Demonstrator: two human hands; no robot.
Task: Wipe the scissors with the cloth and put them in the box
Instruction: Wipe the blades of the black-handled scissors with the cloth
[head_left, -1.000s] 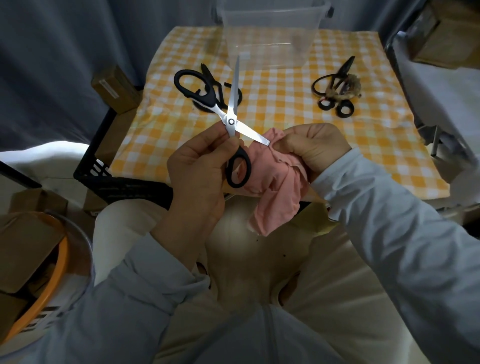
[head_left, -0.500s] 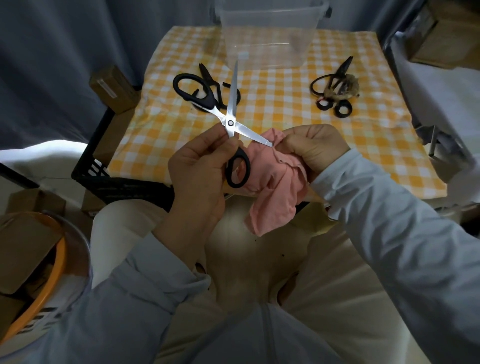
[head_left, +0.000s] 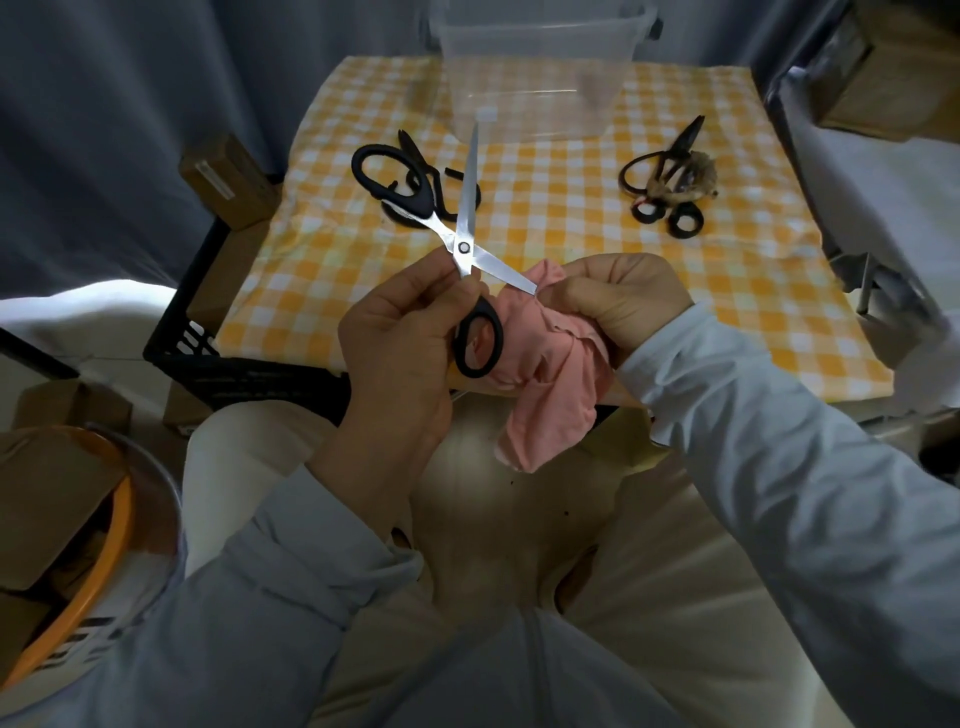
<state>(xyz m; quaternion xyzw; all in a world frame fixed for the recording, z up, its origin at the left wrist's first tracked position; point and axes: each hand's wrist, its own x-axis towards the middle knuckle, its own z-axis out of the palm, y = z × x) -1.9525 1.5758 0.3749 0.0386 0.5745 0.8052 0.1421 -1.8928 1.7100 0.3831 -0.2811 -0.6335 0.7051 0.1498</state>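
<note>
Black-handled scissors (head_left: 464, 244) are spread wide open in front of me, above the table's near edge. My left hand (head_left: 400, 343) grips them near the pivot and lower handle loop. One blade points up toward the box, the other runs right into a pink cloth (head_left: 550, 374). My right hand (head_left: 618, 296) holds the bunched cloth around that blade's tip. A clear plastic box (head_left: 535, 67) stands at the table's far edge.
On the yellow checked tablecloth (head_left: 561, 208) lie another black scissors pair (head_left: 441, 192) at left and small dark scissors (head_left: 670, 182) with a brownish clump at right. A black crate (head_left: 208, 353) and cardboard boxes stand left; an orange-rimmed bin (head_left: 104, 545) is near left.
The right hand with the cloth has slid slightly along the lower blade toward its tip. The left hand keeps the same grip on the open scissors.
</note>
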